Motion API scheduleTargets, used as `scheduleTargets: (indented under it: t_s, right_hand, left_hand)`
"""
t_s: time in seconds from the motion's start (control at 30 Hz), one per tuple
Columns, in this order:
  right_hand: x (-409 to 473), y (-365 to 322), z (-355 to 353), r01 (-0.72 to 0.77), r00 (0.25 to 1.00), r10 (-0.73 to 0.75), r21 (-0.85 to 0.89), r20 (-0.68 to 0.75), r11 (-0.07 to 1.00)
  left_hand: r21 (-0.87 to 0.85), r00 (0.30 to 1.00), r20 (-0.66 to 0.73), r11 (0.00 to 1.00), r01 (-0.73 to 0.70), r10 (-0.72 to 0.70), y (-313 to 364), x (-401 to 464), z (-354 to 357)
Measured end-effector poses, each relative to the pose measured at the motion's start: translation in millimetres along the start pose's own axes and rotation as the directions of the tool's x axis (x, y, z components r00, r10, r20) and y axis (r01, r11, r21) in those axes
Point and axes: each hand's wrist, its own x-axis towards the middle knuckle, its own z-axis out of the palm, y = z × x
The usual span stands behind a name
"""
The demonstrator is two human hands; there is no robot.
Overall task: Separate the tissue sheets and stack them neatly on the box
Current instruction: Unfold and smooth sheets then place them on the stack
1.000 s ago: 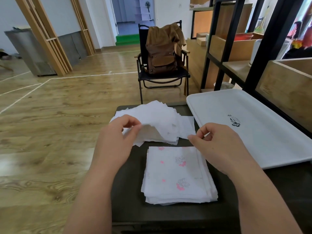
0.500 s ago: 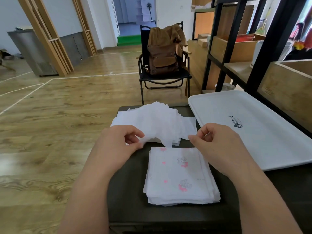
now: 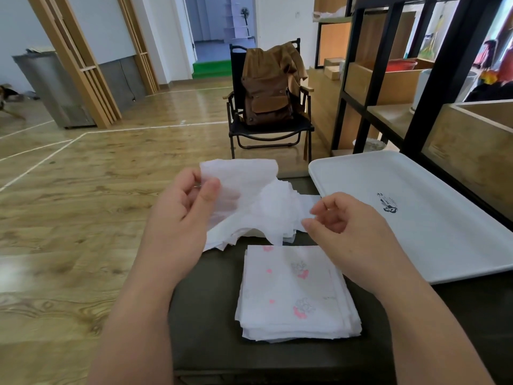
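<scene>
My left hand (image 3: 188, 215) pinches a thin white tissue sheet (image 3: 238, 179) between thumb and fingers and holds it up above the loose pile of white tissues (image 3: 280, 215) at the far side of the dark box (image 3: 208, 315). My right hand (image 3: 344, 229) has its fingers curled, and its thumb and forefinger pinch the sheet's right edge. A squared stack of tissues printed with pink motifs (image 3: 291, 293) lies on the box top just in front of the loose pile, below both hands.
A large white tray (image 3: 416, 218) lies right of the box, against a black-framed shelf with wooden crates (image 3: 472, 140). A black folding chair with a brown backpack (image 3: 266, 98) stands beyond the box. Wooden floor (image 3: 69, 218) stretches to the left.
My left hand has risen from the loose pile, lifting a tissue sheet up into the air. My right hand has stayed in about the same place.
</scene>
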Motion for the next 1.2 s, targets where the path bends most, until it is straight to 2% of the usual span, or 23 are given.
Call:
scheduleTargets:
  t_s: [0.07, 0.13, 0.27, 0.4, 0.5, 0.67, 0.83, 1.1, 1.17, 1.2]
  right_hand:
    - [-0.4, -5.0, 3.2, 0.049, 0.996, -0.057, 0.129, 0.065, 0.990]
    - [-1.9, -10.3, 7.1, 0.082, 0.987, -0.112, 0.234, 0.115, 0.969]
    - [-5.6, -15.0, 14.6, 0.114, 0.966, -0.186, 0.356, 0.177, 0.927]
    - [-8.1, -18.1, 17.6, 0.146, 0.973, -0.200, 0.373, 0.111, 0.916]
    - [-8.5, -19.4, 16.2, 0.175, 0.978, -0.203, 0.358, 0.042, 0.917]
    - [-6.3, -17.1, 11.5, 0.197, 0.980, -0.191, 0.348, -0.051, 0.917]
    - [-4.8, -12.3, 6.2, 0.182, 0.983, -0.166, 0.312, -0.078, 0.932]
    - [-2.3, -12.6, 0.6, 0.208, 0.964, -0.188, 0.095, -0.187, 0.973]
    - [-3.7, -17.2, -2.8, 0.235, 0.957, -0.218, 0.073, -0.191, 0.969]
    - [-5.1, -20.1, -5.4, 0.254, 0.958, -0.233, 0.117, -0.169, 0.960]
  left_hand:
    - [-0.134, 1.000, 0.027, 0.991, -0.010, 0.014, 10.1, -2.7, 3.2]
    - [-0.198, 1.000, 0.019, 0.980, -0.013, 0.017, 16.3, -4.4, 4.8]
    - [-0.285, 0.997, -0.022, 0.956, 0.066, -0.075, 18.4, -3.7, 8.7]
    - [-0.146, 0.984, -0.075, 0.978, 0.152, -0.164, 12.8, -4.6, 13.9]
    - [-0.102, 0.977, -0.059, 0.975, 0.199, -0.206, 10.7, -4.7, 12.6]
    - [0.114, 0.989, 0.107, 0.989, 0.093, -0.106, 13.0, -4.8, -2.2]
    - [0.173, 0.996, 0.014, 0.981, 0.084, -0.088, 12.1, -5.4, 0.1]
    - [0.355, 1.000, -0.016, 0.935, 0.020, -0.015, 14.3, -6.3, -0.4]
    - [0.337, 1.000, 0.005, 0.942, -0.005, 0.003, 19.0, -6.6, -0.3]
    - [0.296, 1.000, 0.026, 0.955, -0.018, 0.011, 21.4, -7.0, -0.3]
